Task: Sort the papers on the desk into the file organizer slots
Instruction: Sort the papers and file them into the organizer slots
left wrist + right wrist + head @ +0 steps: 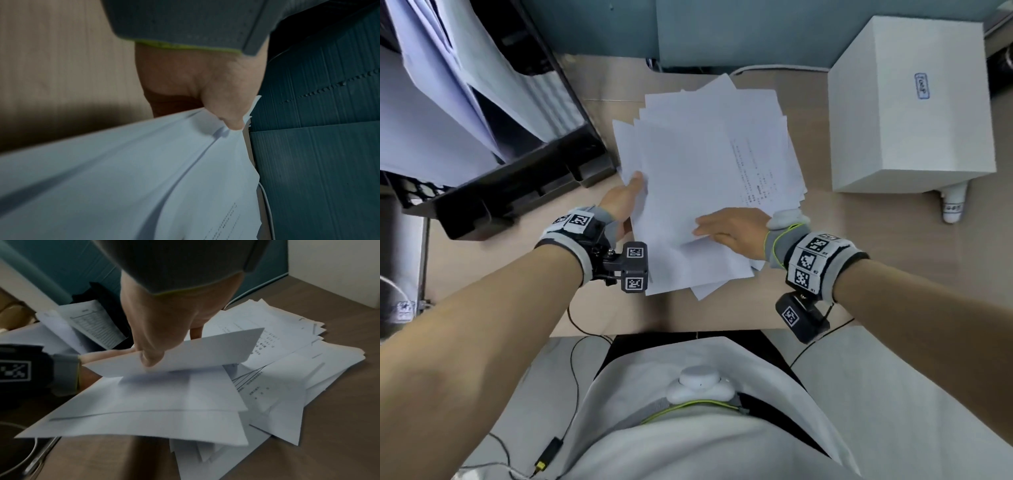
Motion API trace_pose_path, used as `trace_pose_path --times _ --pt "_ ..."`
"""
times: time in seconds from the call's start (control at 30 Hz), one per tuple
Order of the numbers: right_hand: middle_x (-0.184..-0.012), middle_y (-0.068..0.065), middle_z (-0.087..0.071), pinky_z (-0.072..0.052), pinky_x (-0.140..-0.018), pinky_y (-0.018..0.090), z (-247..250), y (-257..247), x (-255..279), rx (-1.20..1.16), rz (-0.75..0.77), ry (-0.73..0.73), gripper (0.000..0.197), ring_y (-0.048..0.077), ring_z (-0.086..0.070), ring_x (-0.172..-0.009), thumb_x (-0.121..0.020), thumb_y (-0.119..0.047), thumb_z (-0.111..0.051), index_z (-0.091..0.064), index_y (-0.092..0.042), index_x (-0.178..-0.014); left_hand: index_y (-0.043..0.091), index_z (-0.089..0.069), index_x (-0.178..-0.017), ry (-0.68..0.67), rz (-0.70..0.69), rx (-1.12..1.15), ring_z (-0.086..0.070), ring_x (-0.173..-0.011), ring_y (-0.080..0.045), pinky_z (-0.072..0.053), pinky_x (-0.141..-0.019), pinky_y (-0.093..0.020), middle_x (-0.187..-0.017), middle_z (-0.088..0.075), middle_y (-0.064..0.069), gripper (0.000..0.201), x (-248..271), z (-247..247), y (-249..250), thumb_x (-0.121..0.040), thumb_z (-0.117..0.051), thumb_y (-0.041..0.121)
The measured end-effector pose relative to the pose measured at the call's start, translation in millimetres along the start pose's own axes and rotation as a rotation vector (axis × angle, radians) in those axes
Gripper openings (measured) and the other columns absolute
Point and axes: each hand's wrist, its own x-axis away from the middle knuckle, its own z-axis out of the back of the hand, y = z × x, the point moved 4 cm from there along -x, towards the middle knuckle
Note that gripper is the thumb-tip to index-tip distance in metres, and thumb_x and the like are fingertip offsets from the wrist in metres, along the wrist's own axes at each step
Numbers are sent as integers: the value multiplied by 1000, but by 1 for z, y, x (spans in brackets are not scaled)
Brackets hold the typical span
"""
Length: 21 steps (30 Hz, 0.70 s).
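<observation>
A loose pile of white papers (722,147) lies spread on the wooden desk (859,260). My left hand (628,200) grips the left edge of the top sheet (674,192), thumb on top; in the left wrist view the thumb (226,112) presses into the paper (123,178). My right hand (726,229) pinches the same sheet at its near right corner. In the right wrist view this sheet (205,350) is raised a little above the pile (287,369), with the right hand's thumb (151,358) on it. The black file organizer (524,192) stands at the left, papers (431,120) in its slots.
A large white box (907,113) stands on the desk to the right of the pile, with a small white bottle (953,205) at its near side. A teal partition (756,31) closes the back. Thin cables (575,377) hang off the desk's near edge.
</observation>
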Motion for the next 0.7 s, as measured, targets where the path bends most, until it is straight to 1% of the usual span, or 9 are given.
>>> trace_pose_path --times 0.07,0.13,0.2,0.27,0.37,0.47,0.53,0.63,0.7 --pt "-147 -14 -43 -36 -107 38 -1 -10 0 64 53 -24 34 15 -39 -136 -103 -27 -40 -55 -35 -132 10 -67 -101 -30 -48 -122 -65 -94 -27 -50 -94 -41 -106 -68 -8 59 6 -1 4 -87 -50 65" --pt "-146 -10 -46 -40 -101 43 -5 -20 2 151 92 -63 33 19 -41 -133 -102 -31 -40 -56 -33 -132 6 -65 -102 -80 -95 -218 -65 -76 -21 -55 -73 -34 -89 -68 -4 59 10 -6 10 -80 -64 61" --pt "-149 -14 -39 -37 -106 41 -11 -19 6 146 37 -128 37 15 -36 -137 -99 -48 -41 -53 -38 -132 4 -61 -96 -80 -167 -425 -52 -59 -17 -41 -51 -27 -76 -57 -3 44 17 -12 18 -87 -64 47" --pt "-153 -21 -30 -28 -113 39 -12 -11 13 45 -89 -127 49 9 -29 -140 -91 -65 -40 -45 -46 -136 -4 -62 -106 -81 -248 -538 -58 -70 -25 -45 -59 -33 -85 -61 -10 51 16 -16 26 -89 -63 45" --pt "-151 -14 -35 -26 -111 28 16 14 28 -260 -292 221 50 10 -34 -138 -96 -49 -46 -37 -36 -144 6 -64 -115 -97 -331 -406 -65 -93 -28 -53 -85 -39 -105 -69 -10 47 23 -19 50 -85 -67 42" --pt "-148 1 -38 -34 -103 27 57 52 41 -786 -523 716 58 16 -41 -133 -95 -19 -56 -31 -18 -147 14 -66 -110 -111 -404 -213 -66 -91 -19 -50 -77 -24 -101 -69 0 26 30 -20 79 -87 -69 27" --pt "-147 4 -39 -36 -106 34 75 64 40 -1127 -587 846 66 18 -41 -131 -91 -10 -58 -27 -17 -149 19 -65 -108 -124 -463 -139 -65 -83 -9 -50 -70 -13 -94 -67 7 19 38 -22 99 -89 -68 19" --pt "-103 -5 -64 -41 -91 35 105 58 29 -1304 -496 882 37 15 -55 -99 -82 0 -55 -63 -22 -112 13 -66 -111 -152 -526 -25 -67 -92 -12 -53 -85 -23 -107 -69 -2 23 44 -25 122 -88 -69 17" --pt "-79 -2 -63 -43 -76 33 124 55 27 -1268 -450 982 22 17 -53 -77 -72 2 -54 -63 -18 -79 10 -66 -111 -164 -552 29 -66 -86 -4 -52 -78 -16 -106 -69 -2 24 45 -27 134 -89 -68 16"
